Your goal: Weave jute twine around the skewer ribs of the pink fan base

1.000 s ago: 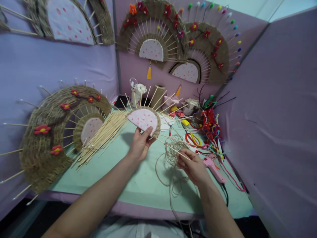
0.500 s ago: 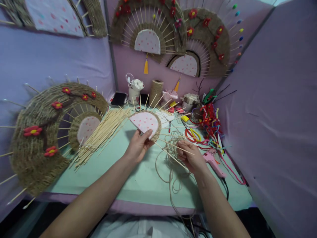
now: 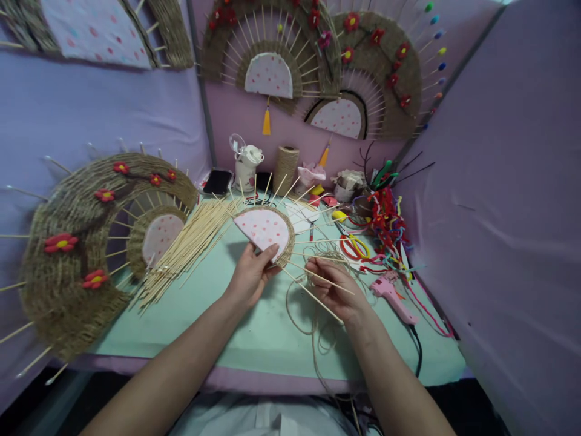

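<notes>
My left hand (image 3: 254, 272) grips the lower edge of a half-round fan piece (image 3: 265, 227), thumb on its white, red-spotted face. Brown twine is woven in a band (image 3: 290, 242) around the curved rim. Thin wooden sticks (image 3: 318, 297) radiate outward from it. My right hand (image 3: 333, 287) is among the lower right sticks, its fingers pinched close to the rim on what looks like the twine; the fingertips partly hide it. Loose jute twine (image 3: 313, 332) lies in loops beneath and behind that hand and hangs over the table's front edge.
A pile of wooden sticks (image 3: 190, 248) lies left, beside a large woven fan (image 3: 68, 254) with red flowers. On the right are scissors (image 3: 354, 247), a pink glue gun (image 3: 394, 298) and pipe cleaners (image 3: 385, 218). A twine spool (image 3: 287, 169) stands at the back.
My right hand has moved left and slightly up along the sticks, closer to the woven rim. The fan piece has shifted slightly left and down in my left hand.
</notes>
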`<state>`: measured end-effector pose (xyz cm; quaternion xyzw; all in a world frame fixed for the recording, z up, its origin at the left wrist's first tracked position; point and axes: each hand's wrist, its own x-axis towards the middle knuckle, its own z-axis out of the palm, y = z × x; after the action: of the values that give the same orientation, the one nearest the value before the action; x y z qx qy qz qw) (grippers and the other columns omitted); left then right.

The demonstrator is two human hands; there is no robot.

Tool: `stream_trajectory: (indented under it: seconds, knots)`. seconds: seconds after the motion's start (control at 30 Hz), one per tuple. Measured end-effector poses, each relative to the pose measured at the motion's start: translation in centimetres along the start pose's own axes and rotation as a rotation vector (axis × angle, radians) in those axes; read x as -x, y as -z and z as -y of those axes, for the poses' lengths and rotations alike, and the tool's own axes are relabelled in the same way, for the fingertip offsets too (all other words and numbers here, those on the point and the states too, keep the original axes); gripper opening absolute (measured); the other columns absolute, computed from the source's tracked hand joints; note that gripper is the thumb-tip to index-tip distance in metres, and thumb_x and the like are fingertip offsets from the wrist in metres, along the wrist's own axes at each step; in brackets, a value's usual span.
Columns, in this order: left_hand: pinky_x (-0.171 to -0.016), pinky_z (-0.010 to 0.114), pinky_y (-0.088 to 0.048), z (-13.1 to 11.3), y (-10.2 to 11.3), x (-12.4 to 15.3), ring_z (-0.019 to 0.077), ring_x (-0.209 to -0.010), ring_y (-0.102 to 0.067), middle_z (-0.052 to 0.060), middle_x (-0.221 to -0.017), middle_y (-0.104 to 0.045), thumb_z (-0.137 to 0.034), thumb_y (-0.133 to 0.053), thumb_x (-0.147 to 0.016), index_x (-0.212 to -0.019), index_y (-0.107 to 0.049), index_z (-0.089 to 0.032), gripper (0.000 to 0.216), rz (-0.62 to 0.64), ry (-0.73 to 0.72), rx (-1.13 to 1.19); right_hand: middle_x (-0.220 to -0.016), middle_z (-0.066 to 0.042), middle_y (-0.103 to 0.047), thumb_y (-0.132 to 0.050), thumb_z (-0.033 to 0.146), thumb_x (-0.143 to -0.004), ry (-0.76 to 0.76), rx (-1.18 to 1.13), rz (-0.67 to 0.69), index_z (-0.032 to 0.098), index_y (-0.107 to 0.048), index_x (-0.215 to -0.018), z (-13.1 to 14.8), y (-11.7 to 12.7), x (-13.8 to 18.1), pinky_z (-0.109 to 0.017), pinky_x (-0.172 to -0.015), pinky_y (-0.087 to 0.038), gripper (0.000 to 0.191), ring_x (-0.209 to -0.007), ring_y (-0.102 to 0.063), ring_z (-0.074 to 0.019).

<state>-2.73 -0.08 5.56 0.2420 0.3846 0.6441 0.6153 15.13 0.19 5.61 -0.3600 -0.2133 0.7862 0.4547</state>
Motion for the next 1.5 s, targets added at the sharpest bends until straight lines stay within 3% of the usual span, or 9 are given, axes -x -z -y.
stream_trajectory:
  seconds: [0.17,0.33,0.57,0.83,0.97,1.17,1.23,1.33,1.5]
  knots:
    - [-0.059,0.020,-0.055,-0.1,0.2,0.1,0.0097,-0.070,-0.063,0.000,-0.091,-0.066,-0.024,-0.078,-0.067,-0.099,-0.057,-0.020,0.039,-0.011,-0.010,-0.018,-0.085,-0.003,-0.071,-0.077,0.023,-0.067,-0.025,0.039,0.069,0.017,-0.070,-0.087,0.1,-0.2,0.7,-0.010,-0.035,-0.028,0.022,-0.040,-0.030,0.0011]
    - [-0.058,0.020,-0.054,-0.2,0.6,0.1,0.0106,-0.071,-0.064,0.001,-0.091,-0.067,-0.024,-0.079,-0.066,-0.097,-0.057,-0.019,0.038,-0.037,-0.008,-0.024,-0.079,0.001,-0.065,-0.080,0.027,-0.066,0.016,0.081,0.096,0.016,-0.072,-0.084,-0.1,-0.1,0.9,-0.012,-0.039,-0.029,0.023,-0.045,-0.029,0.0003]
    - [-0.059,0.024,-0.055,-0.1,1.1,0.0,0.0112,-0.068,-0.063,0.005,-0.098,-0.067,-0.023,-0.078,-0.066,-0.098,-0.057,-0.019,0.038,-0.071,0.020,-0.093,-0.080,-0.001,-0.064,-0.083,0.034,-0.061,0.035,0.252,0.014,0.019,-0.075,-0.084,-0.1,0.3,1.5,-0.020,-0.046,-0.029,0.028,-0.053,-0.037,-0.0046]
    - [-0.052,0.023,-0.052,-0.9,1.2,0.1,0.0134,-0.067,-0.063,0.005,-0.093,-0.067,-0.024,-0.079,-0.062,-0.102,-0.056,-0.019,0.047,-0.078,-0.004,-0.218,-0.084,-0.003,-0.067,-0.079,0.037,-0.065,0.097,0.583,0.060,0.023,-0.076,-0.096,0.6,1.5,3.1,-0.025,-0.063,-0.040,0.034,-0.066,-0.049,-0.0105]
    - [-0.049,0.021,-0.049,-1.8,1.2,0.1,0.0154,-0.071,-0.063,0.006,-0.093,-0.068,-0.027,-0.080,-0.060,-0.104,-0.057,-0.020,0.050,-0.042,-0.038,-0.334,-0.071,-0.001,-0.065,-0.075,0.033,-0.069,0.213,0.901,0.005,0.022,-0.077,-0.084,0.9,0.8,4.3,-0.023,-0.053,-0.036,0.019,-0.059,-0.047,-0.0108]
    - [-0.052,0.023,-0.049,-3.3,1.0,0.3,0.0173,-0.071,-0.064,0.008,-0.092,-0.069,-0.028,-0.079,-0.060,-0.108,-0.058,-0.020,0.052,-0.029,-0.046,-0.398,-0.055,0.002,-0.057,-0.068,0.031,-0.075,0.276,1.097,-0.007,0.020,-0.073,-0.084,0.5,0.1,5.8,-0.023,-0.042,-0.033,0.015,-0.045,-0.044,-0.0104]
    - [-0.051,0.023,-0.049,-3.6,1.0,0.4,0.0175,-0.071,-0.064,0.008,-0.091,-0.070,-0.027,-0.079,-0.061,-0.109,-0.057,-0.021,0.053,-0.026,-0.046,-0.414,-0.057,0.001,-0.060,-0.065,0.031,-0.079,0.354,1.241,-0.050,0.021,-0.071,-0.087,0.4,0.0,6.3,-0.025,-0.042,-0.036,0.015,-0.044,-0.047,-0.0119]
    - [-0.050,0.022,-0.048,-3.6,1.1,0.7,0.0178,-0.071,-0.064,0.008,-0.092,-0.070,-0.028,-0.079,-0.061,-0.109,-0.057,-0.020,0.053,0.003,-0.037,-0.459,-0.070,-0.003,-0.067,-0.060,0.027,-0.083,0.654,1.525,-0.080,0.023,-0.070,-0.089,0.5,-0.3,7.1,-0.028,-0.054,-0.044,0.012,-0.058,-0.059,-0.0168]
    - [-0.052,0.023,-0.050,-3.4,0.9,1.3,0.0186,-0.075,-0.064,0.009,-0.097,-0.069,-0.028,-0.078,-0.063,-0.110,-0.057,-0.020,0.052,0.080,0.041,-0.497,-0.089,-0.008,-0.067,-0.048,0.022,-0.092,0.992,1.806,0.021,0.021,-0.067,-0.097,1.4,-0.9,6.6,-0.031,-0.070,-0.046,0.020,-0.080,-0.061,-0.0196]
